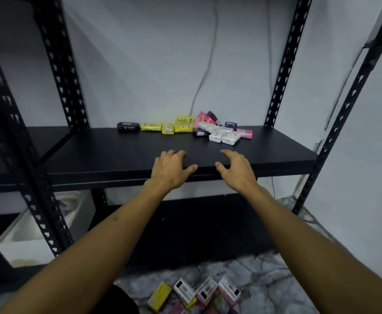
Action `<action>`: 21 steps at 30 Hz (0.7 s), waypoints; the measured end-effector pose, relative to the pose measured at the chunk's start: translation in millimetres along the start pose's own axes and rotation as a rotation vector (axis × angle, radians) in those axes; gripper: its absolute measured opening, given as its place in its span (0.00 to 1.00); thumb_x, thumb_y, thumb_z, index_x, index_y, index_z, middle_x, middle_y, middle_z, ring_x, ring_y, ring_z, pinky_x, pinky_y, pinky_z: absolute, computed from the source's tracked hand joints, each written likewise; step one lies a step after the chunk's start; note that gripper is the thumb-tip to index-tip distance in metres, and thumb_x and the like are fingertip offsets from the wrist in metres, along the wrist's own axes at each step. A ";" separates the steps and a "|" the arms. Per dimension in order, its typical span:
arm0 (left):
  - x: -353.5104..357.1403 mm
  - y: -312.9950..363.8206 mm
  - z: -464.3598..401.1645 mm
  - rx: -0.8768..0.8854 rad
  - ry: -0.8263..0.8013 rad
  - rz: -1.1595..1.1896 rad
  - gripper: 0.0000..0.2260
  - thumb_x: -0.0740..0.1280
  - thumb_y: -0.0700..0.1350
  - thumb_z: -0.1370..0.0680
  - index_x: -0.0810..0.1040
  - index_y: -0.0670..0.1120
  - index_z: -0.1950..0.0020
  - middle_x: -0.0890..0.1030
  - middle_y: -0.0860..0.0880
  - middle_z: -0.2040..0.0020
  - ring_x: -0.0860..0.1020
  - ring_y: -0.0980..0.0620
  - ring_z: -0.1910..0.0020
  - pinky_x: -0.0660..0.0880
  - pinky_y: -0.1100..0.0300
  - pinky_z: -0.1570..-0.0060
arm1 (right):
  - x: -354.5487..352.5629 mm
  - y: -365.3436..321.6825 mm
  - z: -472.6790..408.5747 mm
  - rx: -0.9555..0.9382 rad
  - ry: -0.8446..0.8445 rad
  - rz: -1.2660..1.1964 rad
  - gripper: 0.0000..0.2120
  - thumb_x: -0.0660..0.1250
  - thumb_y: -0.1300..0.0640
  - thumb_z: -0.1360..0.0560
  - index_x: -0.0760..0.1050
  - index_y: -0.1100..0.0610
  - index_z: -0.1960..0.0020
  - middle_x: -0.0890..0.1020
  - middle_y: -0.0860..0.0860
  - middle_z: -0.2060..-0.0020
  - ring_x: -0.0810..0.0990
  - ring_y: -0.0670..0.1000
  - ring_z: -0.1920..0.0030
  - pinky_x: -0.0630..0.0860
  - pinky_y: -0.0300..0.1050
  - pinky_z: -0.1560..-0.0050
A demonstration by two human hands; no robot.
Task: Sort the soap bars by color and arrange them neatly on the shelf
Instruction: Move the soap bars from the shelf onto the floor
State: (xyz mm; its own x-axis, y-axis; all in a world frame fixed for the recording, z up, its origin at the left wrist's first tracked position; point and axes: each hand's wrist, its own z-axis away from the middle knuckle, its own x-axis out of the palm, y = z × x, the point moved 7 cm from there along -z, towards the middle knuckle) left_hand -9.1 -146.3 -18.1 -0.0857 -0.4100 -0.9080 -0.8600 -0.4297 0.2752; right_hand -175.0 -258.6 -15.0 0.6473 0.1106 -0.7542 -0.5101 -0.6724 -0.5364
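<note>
Soap bars lie along the back of the black shelf (117, 155). At the left is a dark purple bar (128, 127), then several yellow bars (167, 127), one standing upright. To their right is a loose heap of pink bars (203, 118), white bars (224, 137) and a purple bar (231, 124). My left hand (170, 169) and my right hand (236, 169) hover over the shelf's front edge, fingers loosely spread, holding nothing. Both are well short of the soaps.
More soap boxes (194, 293), yellow, white and pink, lie on the marbled floor below. Black perforated uprights (56, 64) frame the shelf. A white box (38, 232) sits on the lower left level. A cable (204, 75) hangs down the wall behind.
</note>
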 end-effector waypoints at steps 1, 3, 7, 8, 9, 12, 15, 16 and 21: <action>3.7 -10.5 -10.4 -0.022 -0.052 -0.024 0.27 0.57 0.66 0.20 0.71 0.51 0.29 0.75 0.45 0.32 0.71 0.42 0.33 0.68 0.45 0.36 | 6.5 -2.0 -10.7 -0.004 -0.045 0.046 0.26 0.65 0.48 0.20 0.67 0.54 0.25 0.72 0.54 0.29 0.69 0.57 0.29 0.68 0.57 0.30; 13.2 -30.0 -28.3 -0.043 -0.138 -0.041 0.26 0.50 0.65 0.18 0.71 0.52 0.29 0.74 0.44 0.32 0.71 0.41 0.33 0.67 0.42 0.34 | 23.6 -3.9 -30.0 -0.007 -0.135 0.102 0.23 0.63 0.46 0.20 0.70 0.55 0.28 0.74 0.54 0.31 0.71 0.57 0.31 0.69 0.57 0.32; 28.4 -52.7 -63.4 -0.033 -0.205 -0.058 0.25 0.47 0.64 0.18 0.67 0.56 0.27 0.70 0.45 0.27 0.66 0.43 0.27 0.60 0.40 0.28 | 51.2 -4.7 -67.8 -0.017 -0.161 0.179 0.13 0.62 0.45 0.20 0.75 0.55 0.47 0.80 0.52 0.46 0.77 0.56 0.44 0.72 0.51 0.46; 31.3 -55.4 -72.9 -0.034 -0.221 -0.054 0.25 0.47 0.65 0.18 0.67 0.57 0.26 0.68 0.46 0.26 0.64 0.43 0.26 0.59 0.40 0.27 | 55.4 -5.3 -77.5 -0.018 -0.159 0.187 0.12 0.63 0.45 0.20 0.74 0.54 0.48 0.80 0.52 0.47 0.77 0.56 0.45 0.73 0.52 0.46; 33.8 -58.3 -82.3 -0.037 -0.235 -0.049 0.25 0.47 0.65 0.18 0.66 0.57 0.26 0.68 0.46 0.26 0.63 0.44 0.25 0.58 0.40 0.27 | 59.8 -6.1 -87.1 -0.028 -0.164 0.197 0.12 0.63 0.45 0.20 0.73 0.54 0.48 0.80 0.52 0.46 0.77 0.55 0.44 0.73 0.53 0.44; 39.2 -67.5 -109.5 -0.051 -0.211 -0.034 0.26 0.51 0.67 0.19 0.67 0.57 0.26 0.67 0.45 0.25 0.62 0.44 0.25 0.58 0.40 0.27 | 75.6 -8.6 -116.3 -0.084 -0.196 0.198 0.13 0.62 0.47 0.20 0.76 0.54 0.42 0.80 0.53 0.43 0.76 0.56 0.41 0.73 0.54 0.40; 39.5 -77.3 -135.5 -0.067 -0.093 -0.027 0.29 0.55 0.67 0.21 0.63 0.56 0.23 0.61 0.44 0.21 0.55 0.43 0.21 0.56 0.41 0.25 | 88.2 -14.3 -141.8 -0.207 -0.147 0.207 0.15 0.64 0.53 0.20 0.76 0.57 0.36 0.78 0.55 0.39 0.74 0.56 0.36 0.71 0.52 0.35; 38.9 -79.9 -144.0 -0.059 -0.050 -0.033 0.29 0.56 0.67 0.21 0.62 0.56 0.22 0.58 0.44 0.20 0.53 0.44 0.20 0.54 0.41 0.24 | 91.0 -16.8 -149.7 -0.260 -0.103 0.247 0.17 0.65 0.53 0.21 0.75 0.57 0.34 0.76 0.56 0.36 0.71 0.56 0.33 0.68 0.52 0.32; 45.2 -89.6 -182.5 -0.022 -0.004 -0.057 0.33 0.58 0.67 0.22 0.56 0.58 0.20 0.49 0.45 0.18 0.45 0.46 0.19 0.48 0.42 0.22 | 92.2 -7.3 -190.6 -0.193 0.162 0.468 0.34 0.67 0.43 0.24 0.61 0.56 0.24 0.59 0.59 0.23 0.52 0.60 0.22 0.49 0.57 0.22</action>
State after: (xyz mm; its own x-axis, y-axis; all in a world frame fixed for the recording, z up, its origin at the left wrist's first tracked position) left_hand 155.9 -273.2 -26.1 -0.0390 -0.3817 -0.9235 -0.8525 -0.4694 0.2300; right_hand -3.6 -382.9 -8.4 0.4620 -0.3378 -0.8200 -0.6616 -0.7470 -0.0651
